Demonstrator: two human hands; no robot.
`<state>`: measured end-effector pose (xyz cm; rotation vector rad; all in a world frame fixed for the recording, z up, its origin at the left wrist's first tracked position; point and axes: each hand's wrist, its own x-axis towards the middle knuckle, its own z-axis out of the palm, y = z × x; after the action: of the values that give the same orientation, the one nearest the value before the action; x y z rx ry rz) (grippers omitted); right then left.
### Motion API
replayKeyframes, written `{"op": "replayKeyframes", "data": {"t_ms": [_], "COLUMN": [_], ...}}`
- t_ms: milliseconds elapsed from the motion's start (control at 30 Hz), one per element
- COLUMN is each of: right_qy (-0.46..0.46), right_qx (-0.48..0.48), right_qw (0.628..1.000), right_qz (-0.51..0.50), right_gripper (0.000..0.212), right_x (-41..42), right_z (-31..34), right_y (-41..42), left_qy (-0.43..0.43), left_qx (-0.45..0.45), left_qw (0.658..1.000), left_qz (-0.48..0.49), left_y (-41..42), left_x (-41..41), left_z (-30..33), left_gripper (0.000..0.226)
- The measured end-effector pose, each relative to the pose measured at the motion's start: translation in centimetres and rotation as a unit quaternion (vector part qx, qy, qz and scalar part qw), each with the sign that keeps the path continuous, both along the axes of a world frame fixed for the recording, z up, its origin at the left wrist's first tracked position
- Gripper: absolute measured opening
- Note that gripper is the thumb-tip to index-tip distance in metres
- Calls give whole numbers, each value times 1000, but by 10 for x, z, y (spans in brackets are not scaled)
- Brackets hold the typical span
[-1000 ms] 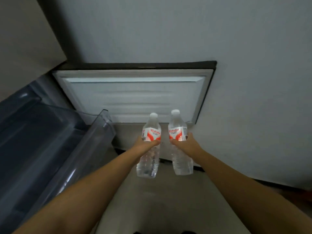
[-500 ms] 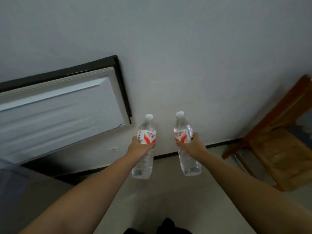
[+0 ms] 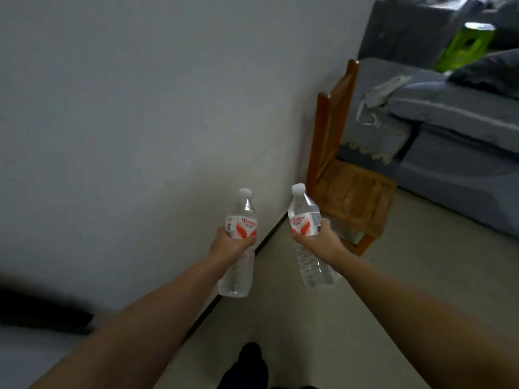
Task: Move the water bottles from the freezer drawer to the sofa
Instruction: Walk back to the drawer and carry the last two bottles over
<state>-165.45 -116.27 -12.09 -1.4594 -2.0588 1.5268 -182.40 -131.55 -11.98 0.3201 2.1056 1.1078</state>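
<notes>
We hold two clear plastic water bottles out in front of us, side by side and apart: our left hand (image 3: 230, 244) grips the left clear plastic water bottle (image 3: 238, 242), our right hand (image 3: 318, 242) the right clear plastic water bottle (image 3: 307, 237). The plain pale wall (image 3: 140, 122) runs along our left, meeting the pale floor (image 3: 393, 276) below the bottles. Ahead and right of the bottles, a brown wooden chair (image 3: 351, 192) stands against the wall. Behind the chair and further right lies the grey cushioned sofa (image 3: 455, 164), with a bright green plastic stool (image 3: 463, 46) beyond it.
</notes>
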Motion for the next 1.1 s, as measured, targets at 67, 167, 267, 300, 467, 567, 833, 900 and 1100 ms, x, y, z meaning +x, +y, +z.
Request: {"op": "replayKeyframes", "data": {"t_ms": [67, 167, 267, 300, 467, 567, 833, 900, 1100], "right_qy": [6, 16, 48, 56, 50, 39, 18, 5, -37], "right_qx": [4, -4, -15, -19, -28, -16, 19, 19, 13], "right_qw": [998, 990, 973, 966, 930, 915, 896, 895, 853], "right_qz": [-60, -139, -225, -253, -364, -401, -443, -445, -520], "right_gripper": [68, 72, 69, 67, 63, 59, 34, 52, 60], "right_x": [7, 28, 60, 72, 140, 178, 275, 298, 382], "right_z": [1, -1, -6, -6, -4, -4, -2, 0, 1], "right_y": [18, 35, 44, 46, 55, 66, 142, 161, 224], "left_qy": [6, 5, -3, -7, -15, -1, 19, 18, -1], "left_qx": [4, 5, -4, -6, -26, -56, -49, -49, -33], "left_qw": [998, 989, 976, 970, 935, 914, 884, 887, 867], "left_qz": [-69, -150, -220, -242, -353, -401, -464, -458, -496], "left_y": [38, 86, 128, 141, 206, 243, 363, 391, 477], "left_x": [-11, -14, -1, 6, 71, 114, 219, 243, 336], "left_z": [5, 10, 8, 7, 5, 6, -6, -6, -3], "left_gripper": [61, 65, 66, 66, 71, 72, 69, 69, 68]}}
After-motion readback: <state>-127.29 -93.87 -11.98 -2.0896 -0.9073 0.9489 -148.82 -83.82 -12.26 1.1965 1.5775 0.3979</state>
